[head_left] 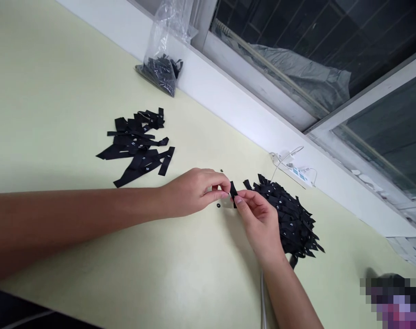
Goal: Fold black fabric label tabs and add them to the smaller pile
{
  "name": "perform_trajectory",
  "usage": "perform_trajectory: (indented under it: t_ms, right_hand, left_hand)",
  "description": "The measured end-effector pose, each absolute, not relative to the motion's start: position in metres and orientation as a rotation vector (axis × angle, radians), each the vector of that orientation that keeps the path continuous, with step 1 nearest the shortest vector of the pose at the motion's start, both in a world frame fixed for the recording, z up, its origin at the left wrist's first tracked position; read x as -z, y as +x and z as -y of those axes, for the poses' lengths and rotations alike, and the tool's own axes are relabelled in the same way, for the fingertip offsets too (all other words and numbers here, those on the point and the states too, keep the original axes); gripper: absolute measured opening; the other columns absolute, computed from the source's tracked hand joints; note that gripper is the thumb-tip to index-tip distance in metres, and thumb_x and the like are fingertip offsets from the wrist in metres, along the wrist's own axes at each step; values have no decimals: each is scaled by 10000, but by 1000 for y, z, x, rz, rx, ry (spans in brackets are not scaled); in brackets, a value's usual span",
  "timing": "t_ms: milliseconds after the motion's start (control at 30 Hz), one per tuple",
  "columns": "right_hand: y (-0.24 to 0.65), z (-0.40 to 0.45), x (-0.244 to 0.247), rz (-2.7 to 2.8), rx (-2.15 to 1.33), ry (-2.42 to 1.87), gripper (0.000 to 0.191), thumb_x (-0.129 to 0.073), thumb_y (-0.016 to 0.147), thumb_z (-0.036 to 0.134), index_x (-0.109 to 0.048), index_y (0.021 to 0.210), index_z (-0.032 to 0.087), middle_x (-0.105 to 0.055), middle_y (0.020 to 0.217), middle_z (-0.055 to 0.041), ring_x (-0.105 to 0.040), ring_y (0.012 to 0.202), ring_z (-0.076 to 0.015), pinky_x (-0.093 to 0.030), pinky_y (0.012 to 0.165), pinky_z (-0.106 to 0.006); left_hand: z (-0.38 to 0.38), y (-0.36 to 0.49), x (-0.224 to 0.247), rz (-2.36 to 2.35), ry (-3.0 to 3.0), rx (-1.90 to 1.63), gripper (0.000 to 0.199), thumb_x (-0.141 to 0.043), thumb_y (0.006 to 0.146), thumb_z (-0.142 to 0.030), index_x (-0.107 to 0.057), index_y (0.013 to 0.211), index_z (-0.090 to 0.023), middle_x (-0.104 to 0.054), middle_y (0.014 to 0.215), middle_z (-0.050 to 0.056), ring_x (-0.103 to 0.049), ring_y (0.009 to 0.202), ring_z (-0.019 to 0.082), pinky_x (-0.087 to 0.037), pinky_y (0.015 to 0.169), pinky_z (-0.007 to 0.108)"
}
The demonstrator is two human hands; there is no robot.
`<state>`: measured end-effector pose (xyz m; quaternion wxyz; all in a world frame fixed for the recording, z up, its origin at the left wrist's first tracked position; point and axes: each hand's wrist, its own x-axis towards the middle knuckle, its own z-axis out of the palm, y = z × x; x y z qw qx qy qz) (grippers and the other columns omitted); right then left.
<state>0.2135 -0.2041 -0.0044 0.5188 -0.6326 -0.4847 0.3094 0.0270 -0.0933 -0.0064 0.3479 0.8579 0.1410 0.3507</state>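
Observation:
Between the thumb and fingers of my right hand (pixel 259 219) is a short black fabric strip (pixel 233 188), held up over the table. My left hand (pixel 197 192) comes in from the left with thumb and fingertips drawn together in a pinch right beside the strip. Whatever sits in that pinch is too small or hidden to name. A small black ring-like piece (pixel 218 205) lies just below the left fingertips, and another tiny dark piece (pixel 222 170) lies above them. Behind my right hand rises a large heap of black fabric labels (pixel 290 219) with white marks.
A looser spread of black labels (pixel 135 141) lies at the upper left. Behind it a clear plastic bag (pixel 160 68) holds more black pieces against the wall. A power strip (pixel 295 171) with white cables stands by the window ledge. A grey cable (pixel 263 297) runs beside my right forearm.

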Motion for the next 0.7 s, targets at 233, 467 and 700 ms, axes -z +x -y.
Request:
perform_trajectory:
  t_ms: [233, 467, 700]
  right_hand:
    - [210, 208, 2, 1249, -743, -1505, 183, -724, 908, 384, -770, 1001, 234, -770, 1003, -58, -701, 921, -206, -538, 887, -374]
    - [209, 210, 1, 1213, -776, -1475, 203, -764, 882, 385, -728, 1018, 238, -765, 982, -62, -712, 947, -220, -540, 927, -415]
    - [210, 211, -1, 1226, -673, -1474, 220, -778, 870, 346, -678, 1039, 248, -728, 1019, -57, -692, 988, -208, -524, 962, -418]
  left_hand:
    - [98, 28, 7, -291, 2175, -905, 85, -598, 973, -200, -674, 936, -209, -608, 1366, 74, -596, 1209, 208, -475, 1016, 372]
    - [102, 32, 5, -273, 1987, -902, 66, -629, 932, -158, -682, 900, -179, -726, 966, 42, -678, 903, 148, -560, 818, 285]
    - [104, 32, 2, -397, 1867, -855, 42, -668, 875, -159, -705, 857, -164, -736, 914, 41, -700, 839, 142, -591, 753, 259]
